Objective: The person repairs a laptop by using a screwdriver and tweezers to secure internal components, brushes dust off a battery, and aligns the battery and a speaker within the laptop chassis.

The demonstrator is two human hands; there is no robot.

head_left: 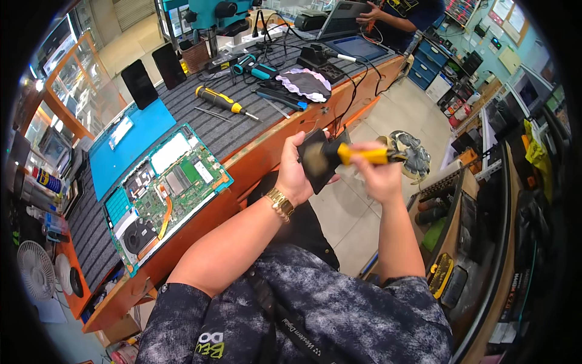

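My left hand (292,176), with a gold watch at the wrist, grips a flat black square piece (320,181) in front of me, just off the bench edge. Its exact kind is unclear. My right hand (381,176) is closed round the yellow handle of a brush (364,156). The brush's tan bristles are smeared by motion and lie over the face of the black piece. To the left, an opened laptop base (182,179) with bare circuit board, fan and copper heat pipe rests at the bench's near edge, partly on a blue mat (136,139).
On the ribbed grey bench (212,136) lie a yellow-black screwdriver (221,102), tweezers (212,114), a teal power screwdriver (254,65) and a cloth-like pad (304,84). Two dark phones (140,84) stand behind the mat. Another person's hand (371,13) touches a laptop (342,19) at the far end.
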